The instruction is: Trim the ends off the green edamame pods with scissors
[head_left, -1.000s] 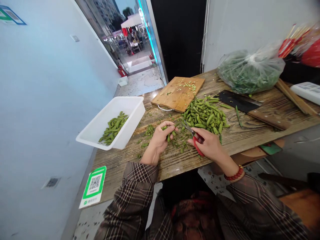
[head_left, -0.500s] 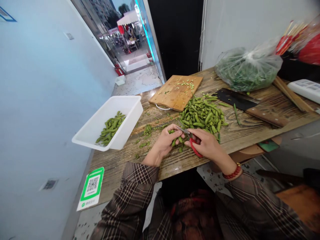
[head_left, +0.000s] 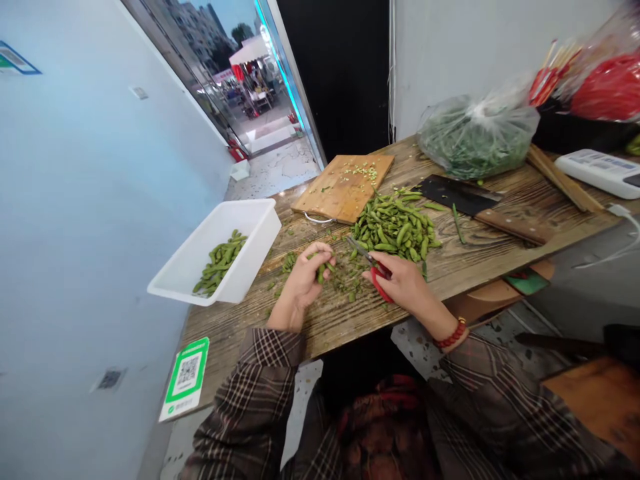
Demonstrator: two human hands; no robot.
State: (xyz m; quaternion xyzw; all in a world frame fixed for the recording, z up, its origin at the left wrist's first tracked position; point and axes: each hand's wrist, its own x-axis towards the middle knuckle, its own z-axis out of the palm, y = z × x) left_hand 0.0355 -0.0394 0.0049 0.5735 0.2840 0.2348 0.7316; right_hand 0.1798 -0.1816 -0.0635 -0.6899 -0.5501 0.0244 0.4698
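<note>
My left hand (head_left: 306, 275) is closed around a few green soybean pods (head_left: 321, 272), partly hidden by the fingers. In my right hand (head_left: 404, 281) are red-handled scissors (head_left: 381, 283), their metal blades pointing up and left towards the pod pile. That heap of pods (head_left: 395, 225) lies on the wooden table just beyond my right hand. Trimmed bits (head_left: 351, 283) are scattered between the two hands. To the left, a white plastic bin (head_left: 265, 237) holds a smaller batch of pods (head_left: 220, 262).
Behind the pile lies a wooden cutting board (head_left: 325, 190) with small scraps on it. A cleaver (head_left: 460, 195) rests at the right, near a tied plastic bag of greens (head_left: 475, 143). A white device (head_left: 597, 172) sits farther right. A QR code card (head_left: 186, 377) is at the table's left corner.
My left hand has moved left, away from the scissors, with the pods still in it. The scissor blades have come clear of the pods. The camera view has shifted slightly.
</note>
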